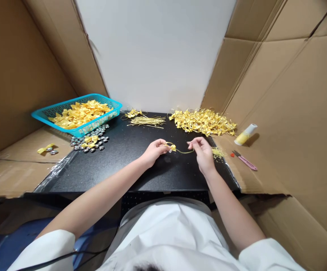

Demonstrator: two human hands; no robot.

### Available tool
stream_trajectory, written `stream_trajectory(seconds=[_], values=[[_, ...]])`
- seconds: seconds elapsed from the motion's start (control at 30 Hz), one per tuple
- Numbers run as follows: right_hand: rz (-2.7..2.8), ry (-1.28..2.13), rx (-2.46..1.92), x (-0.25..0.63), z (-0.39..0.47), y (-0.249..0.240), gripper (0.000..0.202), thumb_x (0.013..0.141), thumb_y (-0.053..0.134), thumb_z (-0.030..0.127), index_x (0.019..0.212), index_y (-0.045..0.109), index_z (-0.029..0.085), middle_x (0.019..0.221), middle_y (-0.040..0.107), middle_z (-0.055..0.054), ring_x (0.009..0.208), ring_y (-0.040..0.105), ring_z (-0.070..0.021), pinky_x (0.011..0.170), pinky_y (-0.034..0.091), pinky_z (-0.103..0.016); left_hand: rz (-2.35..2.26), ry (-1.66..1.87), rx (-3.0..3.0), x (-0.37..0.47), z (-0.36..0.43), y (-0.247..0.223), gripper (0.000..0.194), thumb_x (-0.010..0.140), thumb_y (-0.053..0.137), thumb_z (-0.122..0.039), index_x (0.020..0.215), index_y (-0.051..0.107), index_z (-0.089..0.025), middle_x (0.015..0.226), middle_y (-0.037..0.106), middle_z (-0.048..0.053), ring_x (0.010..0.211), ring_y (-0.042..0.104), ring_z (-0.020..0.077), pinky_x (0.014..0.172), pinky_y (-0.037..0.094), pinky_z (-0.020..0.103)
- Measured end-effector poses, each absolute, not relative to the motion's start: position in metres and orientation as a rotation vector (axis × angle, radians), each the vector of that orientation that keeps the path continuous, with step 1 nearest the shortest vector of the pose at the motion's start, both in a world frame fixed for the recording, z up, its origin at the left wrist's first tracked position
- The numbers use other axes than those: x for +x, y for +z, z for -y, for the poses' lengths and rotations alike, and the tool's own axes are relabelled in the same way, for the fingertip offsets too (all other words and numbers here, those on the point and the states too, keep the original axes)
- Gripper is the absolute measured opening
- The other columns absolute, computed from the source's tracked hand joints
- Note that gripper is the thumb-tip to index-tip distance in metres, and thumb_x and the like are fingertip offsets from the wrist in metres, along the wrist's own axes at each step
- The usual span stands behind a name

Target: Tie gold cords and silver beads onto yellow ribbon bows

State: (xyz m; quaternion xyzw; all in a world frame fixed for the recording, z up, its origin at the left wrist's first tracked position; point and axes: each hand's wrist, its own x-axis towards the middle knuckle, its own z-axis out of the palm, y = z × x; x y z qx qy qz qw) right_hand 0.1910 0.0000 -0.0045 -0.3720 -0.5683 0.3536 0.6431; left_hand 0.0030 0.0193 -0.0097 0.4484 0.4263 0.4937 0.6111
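Over the middle of the black table [118, 169], my left hand [156, 151] pinches a small yellow ribbon bow [174, 147] at its left side. A thin gold cord [185, 152] runs from the bow across to my right hand [201, 150], whose thumb and forefinger are closed on its other end. The cord sags slightly between the hands, and a loop of it rises by the left fingertips. A silvery bit shows just under the bow, partly covered by the fingers.
A blue basket [95, 97] of yellow bows stands at back left, silver bells [92, 145] beside it. Cut gold cords [148, 121] lie at the back, near a heap of corded bows [205, 122]. At right are a thread spool [245, 134], pink snips [246, 162] and cord scraps [217, 153].
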Motion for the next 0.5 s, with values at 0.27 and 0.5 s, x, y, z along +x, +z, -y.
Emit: stream_trajectory(seconds=[0.27,0.5], values=[[1.326,1.24,-0.818,0.176,0.004,-0.009,0.04,0.073,0.068,0.059,0.074,0.052,0.022,0.061,0.058,0.003,0.068,0.062,-0.0146,0.074,0.052,-0.03,-0.894,1.096,0.972,0.005,-0.017,-0.007,0.036,0.053,0.079,-0.02,0.074,0.05,-0.017,0.071,0.061,-0.003,0.067,0.059,0.0091,0.067,0.043,0.022],[1.3,1.25,-0.82,0.175,0.007,-0.009,0.04,0.071,0.071,0.058,0.073,0.053,0.021,0.06,0.057,0.003,0.073,0.064,-0.0159,0.076,0.051,-0.03,-0.883,1.126,0.968,0.005,-0.016,-0.006,0.036,0.053,0.08,-0.018,0.073,0.049,-0.016,0.069,0.061,-0.003,0.066,0.059,0.0087,0.066,0.043,0.021]])
